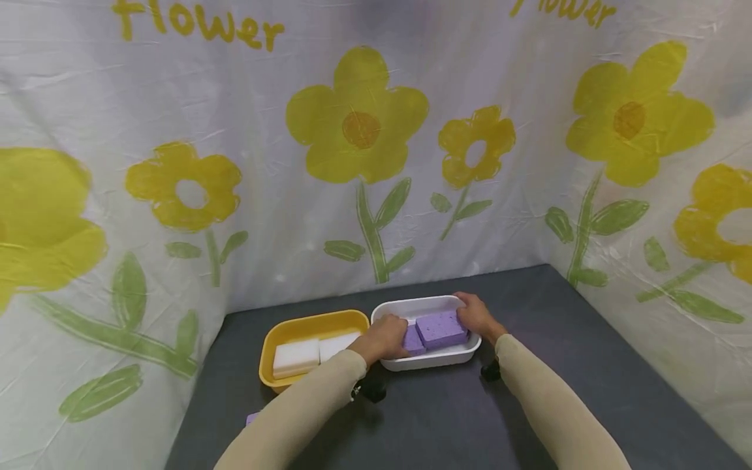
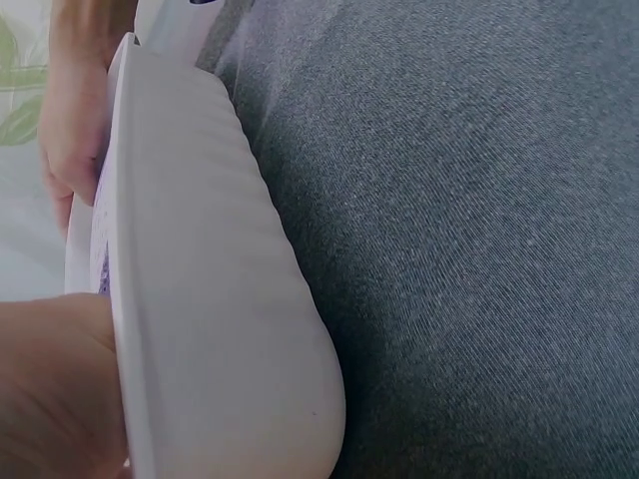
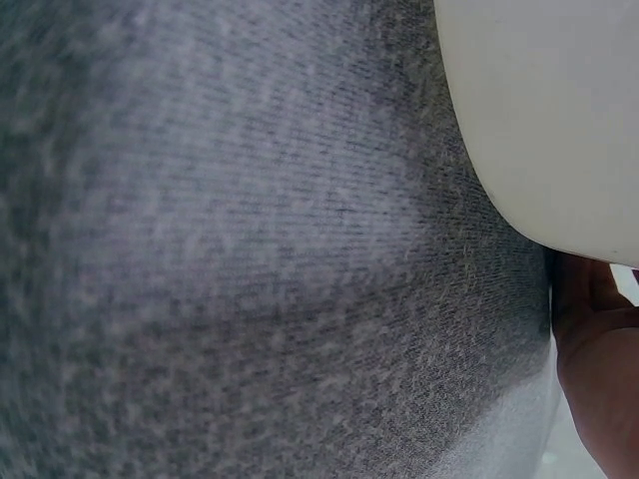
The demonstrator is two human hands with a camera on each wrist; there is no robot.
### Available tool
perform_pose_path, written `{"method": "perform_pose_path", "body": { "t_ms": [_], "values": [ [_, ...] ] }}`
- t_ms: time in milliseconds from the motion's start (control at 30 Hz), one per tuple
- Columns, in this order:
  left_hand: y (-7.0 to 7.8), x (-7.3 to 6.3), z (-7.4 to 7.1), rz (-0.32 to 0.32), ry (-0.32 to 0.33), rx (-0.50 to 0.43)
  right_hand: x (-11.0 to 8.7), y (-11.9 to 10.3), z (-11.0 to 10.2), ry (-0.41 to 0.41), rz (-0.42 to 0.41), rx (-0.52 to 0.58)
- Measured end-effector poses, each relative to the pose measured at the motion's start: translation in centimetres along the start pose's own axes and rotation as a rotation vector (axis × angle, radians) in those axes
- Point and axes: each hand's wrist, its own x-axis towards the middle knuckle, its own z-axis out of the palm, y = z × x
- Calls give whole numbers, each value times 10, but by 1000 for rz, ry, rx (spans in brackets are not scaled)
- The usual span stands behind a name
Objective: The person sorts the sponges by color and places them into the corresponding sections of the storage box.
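A white tray (image 1: 431, 362) holds two purple sponges, the right sponge (image 1: 440, 329) overlapping the left sponge (image 1: 414, 341). My left hand (image 1: 383, 336) reaches over the tray's left end and grips the left sponge at its outer end, its fingertips hidden in part. At the opposite end, my right hand (image 1: 478, 315) grips the tray by its back right corner, thumb side near the right sponge. The right wrist view shows fingers (image 3: 589, 289) curled close against the tray's outer wall (image 3: 559, 130). From the left wrist view, the tray's long side (image 2: 220, 279) rises beside the left hand.
Left of the white tray stands a yellow tray (image 1: 282, 329) with two white sponges (image 1: 296, 358) in it, partly behind my left sleeve. Another purple piece (image 1: 251, 418) peeks out by that forearm. Dark grey cloth (image 1: 446, 418) covers the table, and flower-painted sheeting (image 1: 264, 130) hangs behind it.
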Motion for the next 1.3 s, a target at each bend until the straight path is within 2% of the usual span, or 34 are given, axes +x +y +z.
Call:
{"method": "perform_pose_path", "body": {
  "t_ms": [67, 133, 300, 400, 533, 833, 967, 1167, 1300],
  "values": [
    [6, -8, -13, 14, 28, -3, 0, 0, -1, 10, -13, -10],
    [10, -14, -19, 35, 54, 0, -1, 1, -1, 9, -22, -26],
    [20, -25, -36, 45, 64, 28, -1, 1, -2, -1, -36, -36],
    [17, -26, -34, 65, 104, 42, -1, 1, 0, 6, -31, -27],
    [16, -29, -40, 80, 115, 41, -1, 0, 1, -4, -8, -13],
    [17, -42, -63, 58, 44, 69, -1, 1, 0, 2, -11, -22],
    [13, -54, -71, 84, 27, 75, 0, 1, 0, 2, -12, -31],
    [3, -74, -85, 99, -3, -3, 0, -1, 0, -2, -5, -41],
    [-3, -87, -96, 117, -27, -13, 0, -2, -1, -5, -3, -42]
  ]
}}
